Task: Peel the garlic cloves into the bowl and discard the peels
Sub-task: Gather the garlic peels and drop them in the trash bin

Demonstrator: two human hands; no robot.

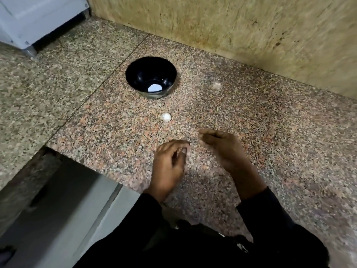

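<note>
While both hands hover low over the speckled granite counter [270,132], neither one clearly holds anything. The left hand [170,163] sits near the counter's front edge with its fingers [182,149] loosely curled inward, the tips drawn toward the thumb; something pale shows at the fingertips, but it is too blurred to tell whether that is a nail or a scrap of peel. The right hand [224,147] is just beside it, palm turned down, its fingers stretched forward and relaxed, grasping nothing that can be seen; motion blur softens its outline. Both wrists come out of dark sleeves [270,219].

A garlic clove [166,117], white and lumpy, lies on the counter beyond the hands, apart from both and between them and the bowl [151,77]. The bowl is black and glossy, standing upright farther back on the counter, with a bright white patch on its bottom; I cannot tell if that is a reflection or something lying in it. A faint pale fleck [217,85] rests on the counter to the right of the bowl, near the wall [231,26], which is a yellowish mottled stone. At the far left corner stands a pale blue appliance [29,16].
</note>
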